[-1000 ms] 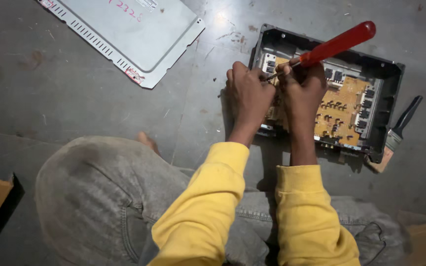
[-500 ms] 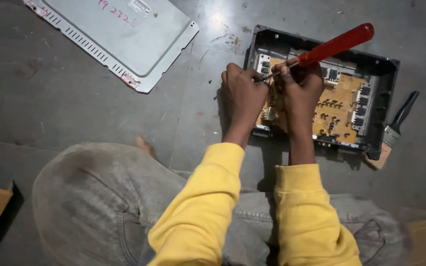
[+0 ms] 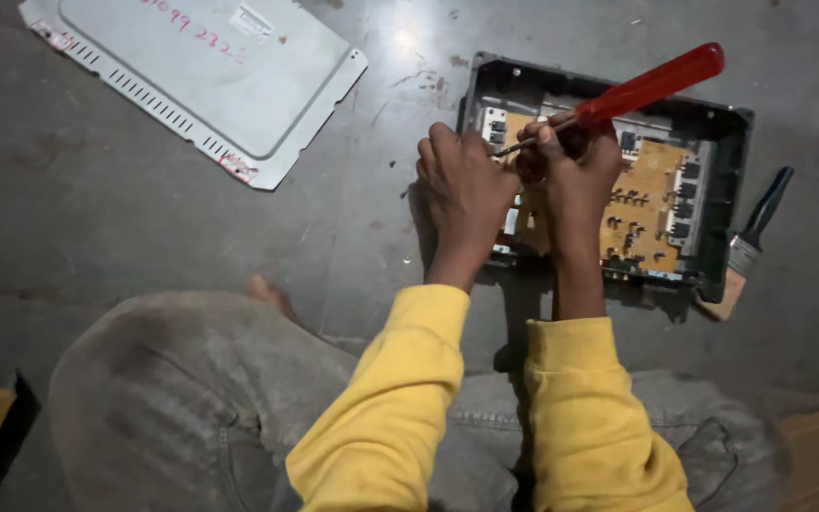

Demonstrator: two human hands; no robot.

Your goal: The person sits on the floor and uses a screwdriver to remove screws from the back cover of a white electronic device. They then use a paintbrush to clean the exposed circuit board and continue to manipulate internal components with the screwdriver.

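An open black metal case (image 3: 734,133) lies on the grey floor with a tan circuit board (image 3: 651,190) inside it. My right hand (image 3: 571,175) grips a screwdriver with a red handle (image 3: 651,85), its shaft slanting down-left toward the board's near-left part. My left hand (image 3: 462,190) rests on the case's left edge, fingers curled beside the screwdriver tip. What the left fingers pinch, if anything, is hidden. Both arms wear yellow sleeves.
A light grey metal cover panel (image 3: 201,76) with vent slots lies on the floor at upper left. A small paintbrush (image 3: 751,246) with a black handle lies right of the case. My knee in grey trousers (image 3: 172,389) fills the lower left.
The hands stay on the case; the screwdriver's handle has shifted slightly and the view has drifted a little. No object was picked up or set down.
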